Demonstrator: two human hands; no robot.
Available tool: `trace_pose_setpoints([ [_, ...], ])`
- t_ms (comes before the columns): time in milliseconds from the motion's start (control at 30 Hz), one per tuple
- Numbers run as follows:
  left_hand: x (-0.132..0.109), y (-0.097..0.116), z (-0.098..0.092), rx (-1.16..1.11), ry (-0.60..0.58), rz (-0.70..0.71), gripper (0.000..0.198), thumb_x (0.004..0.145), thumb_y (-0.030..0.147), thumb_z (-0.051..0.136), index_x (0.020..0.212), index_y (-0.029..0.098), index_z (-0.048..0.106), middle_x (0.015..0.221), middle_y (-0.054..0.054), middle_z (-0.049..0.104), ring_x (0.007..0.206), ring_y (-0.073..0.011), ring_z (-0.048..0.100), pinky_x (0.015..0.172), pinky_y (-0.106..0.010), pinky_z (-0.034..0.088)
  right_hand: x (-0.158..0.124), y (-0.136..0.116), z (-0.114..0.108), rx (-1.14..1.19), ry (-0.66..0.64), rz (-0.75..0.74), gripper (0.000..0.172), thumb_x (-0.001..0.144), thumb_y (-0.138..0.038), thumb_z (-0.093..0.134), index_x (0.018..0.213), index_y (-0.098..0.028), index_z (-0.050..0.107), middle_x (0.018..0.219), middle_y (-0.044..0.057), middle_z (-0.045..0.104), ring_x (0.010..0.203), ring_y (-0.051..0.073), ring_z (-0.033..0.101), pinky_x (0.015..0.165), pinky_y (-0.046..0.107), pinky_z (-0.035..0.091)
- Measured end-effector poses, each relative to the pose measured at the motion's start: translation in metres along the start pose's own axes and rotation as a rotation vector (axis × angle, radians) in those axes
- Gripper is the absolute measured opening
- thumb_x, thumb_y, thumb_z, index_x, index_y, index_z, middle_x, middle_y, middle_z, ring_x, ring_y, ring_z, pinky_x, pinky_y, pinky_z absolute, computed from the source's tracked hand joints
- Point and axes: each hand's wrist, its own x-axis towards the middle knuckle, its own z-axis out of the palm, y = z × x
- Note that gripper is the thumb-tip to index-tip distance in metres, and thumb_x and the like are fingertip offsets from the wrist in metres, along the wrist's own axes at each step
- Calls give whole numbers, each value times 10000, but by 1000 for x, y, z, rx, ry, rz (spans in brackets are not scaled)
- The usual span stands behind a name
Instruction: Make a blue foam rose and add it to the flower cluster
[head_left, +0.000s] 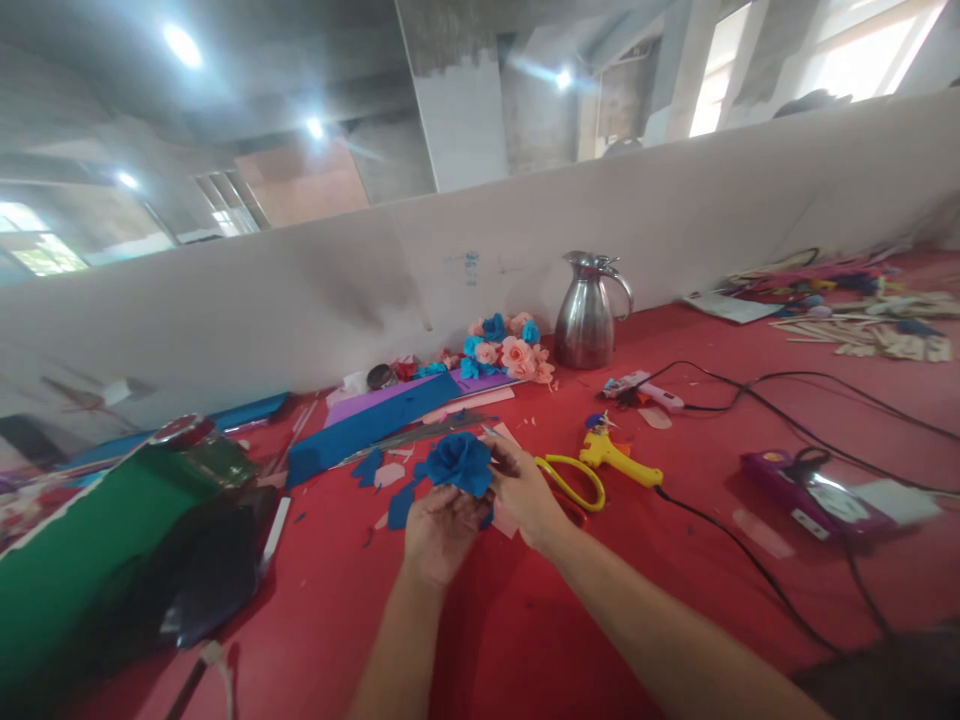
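A blue paper flower (pixel 459 463) is held up between both hands over the red table. My left hand (pixel 444 530) cups it from below, fingers closed around its underside, which is hidden. At its right edge my right hand (pixel 519 490) pinches the petals with thumb and fingers. Cut blue paper pieces (pixel 403 505) and pink scraps (pixel 389 474) lie on the table around and below the flower. Just right of my right hand are yellow-handled scissors (pixel 574 482), partly hidden, and a yellow glue gun (pixel 619 455).
A steel jug (pixel 586 315) stands at the back beside a bunch of pink and blue paper flowers (pixel 510 350). Blue paper strips (pixel 371 425) lie back left, near a glass jar (pixel 214 450) and green sheet (pixel 97 560). Cords run right to a purple power strip (pixel 817 495).
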Motion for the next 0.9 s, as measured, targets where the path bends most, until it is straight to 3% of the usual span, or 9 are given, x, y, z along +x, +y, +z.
trace_pose_setpoints([
  [300, 6, 0, -1, -79, 32, 10, 145, 794, 99, 537, 655, 141, 531, 505, 45, 330, 439, -81, 336, 482, -217, 376, 2, 7, -5, -298, 122, -47, 133, 707, -308, 606, 777, -196, 585, 703, -23, 584, 496, 95, 493, 456, 226, 436],
  [567, 9, -2, -3, -82, 22, -2, 120, 853, 162, 529, 756, 109, 575, 502, 71, 308, 412, -47, 269, 468, -183, 361, 2, 12, -5, -332, 119, -43, 101, 688, -263, 582, 752, -185, 590, 737, -3, 606, 537, 108, 545, 447, 225, 477],
  [700, 9, -2, -1, -32, 14, -12, 153, 821, 157, 572, 676, 113, 552, 484, 67, 331, 400, -41, 274, 446, -168, 345, 2, 12, -6, -373, 115, -69, 121, 684, -254, 613, 778, -178, 607, 758, 6, 639, 549, 107, 561, 481, 224, 470],
  [900, 8, -6, 0, 43, 69, 21, 211, 761, 153, 646, 617, 144, 492, 493, 56, 402, 423, -52, 334, 483, -177, 384, 1, 14, -6, -352, 81, -29, 134, 690, -269, 634, 764, -193, 552, 596, -27, 614, 512, 142, 597, 496, 249, 460],
])
